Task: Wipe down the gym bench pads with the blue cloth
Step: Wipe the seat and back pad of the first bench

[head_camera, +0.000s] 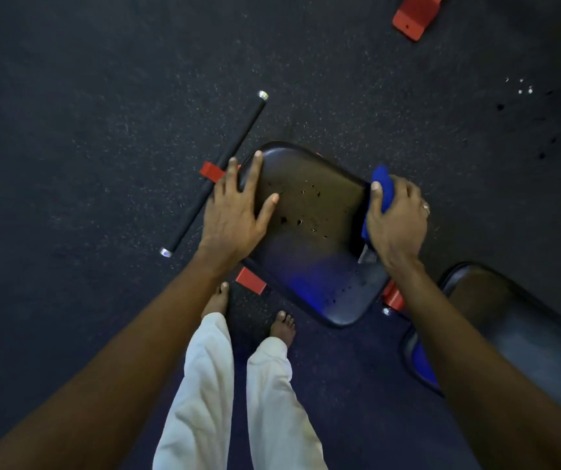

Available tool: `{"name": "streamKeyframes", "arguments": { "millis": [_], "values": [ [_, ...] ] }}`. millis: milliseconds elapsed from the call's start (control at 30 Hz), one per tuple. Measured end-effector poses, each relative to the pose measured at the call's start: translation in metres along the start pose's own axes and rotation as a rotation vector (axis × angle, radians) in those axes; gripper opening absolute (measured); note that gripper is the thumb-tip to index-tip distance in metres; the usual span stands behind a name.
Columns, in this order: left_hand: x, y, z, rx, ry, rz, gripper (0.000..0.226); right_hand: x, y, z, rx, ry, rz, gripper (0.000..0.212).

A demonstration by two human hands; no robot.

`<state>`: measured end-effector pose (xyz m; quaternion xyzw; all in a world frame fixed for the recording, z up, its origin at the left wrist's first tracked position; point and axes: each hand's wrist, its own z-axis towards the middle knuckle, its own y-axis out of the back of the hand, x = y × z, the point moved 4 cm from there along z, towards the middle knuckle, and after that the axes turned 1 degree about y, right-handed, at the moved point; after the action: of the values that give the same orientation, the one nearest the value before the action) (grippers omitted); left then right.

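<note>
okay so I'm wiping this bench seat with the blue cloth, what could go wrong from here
The seat pad has small tears near its middle; the blue cloth, bunched in your right hand at the pad's edge, could snag and widen them. Your bare feet stand close to the red frame bracket, so a step forward could stub a toe.

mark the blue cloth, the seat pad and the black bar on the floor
blue cloth [381,185]: head view, bunched upper part above the right hand.
seat pad [309,239]: head view, bare centre of the top.
black bar [235,149]: head view, upper stretch of the shaft.
</note>
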<state>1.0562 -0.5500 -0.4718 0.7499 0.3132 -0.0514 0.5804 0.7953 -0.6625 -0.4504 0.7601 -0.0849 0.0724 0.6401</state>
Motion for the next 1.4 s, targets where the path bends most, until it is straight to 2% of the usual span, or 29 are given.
{"name": "streamKeyframes", "arguments": {
  "millis": [67,233,367,467,533,600,733,900,1100,1267,1400],
  "values": [
    [0.012,0.000,-0.009,0.002,-0.006,-0.039,0.075,0.029,-0.002,0.004,-0.043,0.013,-0.057,0.050],
    [0.022,-0.005,-0.009,-0.084,-0.067,-0.073,0.075,0.111,-0.023,0.008,-0.031,0.213,-0.045,0.050],
    [0.026,-0.005,-0.008,-0.052,-0.091,-0.175,0.071,0.076,-0.007,-0.002,0.019,0.333,0.055,0.053],
    [0.044,-0.003,-0.013,0.015,-0.139,-0.291,0.070,0.040,-0.002,-0.010,-0.031,0.209,0.034,0.052],
    [0.063,-0.007,-0.022,0.033,-0.134,-0.280,0.069,0.058,-0.012,-0.008,-0.096,0.130,0.019,0.048],
    [0.075,-0.011,-0.029,0.036,-0.127,-0.243,0.068,0.094,-0.021,-0.003,-0.164,0.140,-0.004,0.044],
    [0.078,-0.012,-0.032,0.034,-0.133,-0.261,0.065,0.158,-0.038,0.000,-0.094,0.297,-0.021,0.045],
    [0.082,-0.013,-0.041,0.024,-0.098,-0.343,0.060,0.158,-0.031,-0.028,0.023,0.597,-0.009,0.047],
    [0.106,-0.014,-0.039,0.022,0.037,-0.463,0.053,0.192,-0.046,-0.018,-0.052,0.425,-0.080,0.047],
    [0.150,-0.002,-0.033,-0.045,0.148,-0.414,0.054,0.200,-0.055,-0.066,0.029,0.708,-0.163,0.043],
    [0.146,0.011,-0.023,-0.022,0.161,-0.461,0.057,0.204,-0.064,-0.114,0.111,0.908,-0.216,0.041]
  ]
}}
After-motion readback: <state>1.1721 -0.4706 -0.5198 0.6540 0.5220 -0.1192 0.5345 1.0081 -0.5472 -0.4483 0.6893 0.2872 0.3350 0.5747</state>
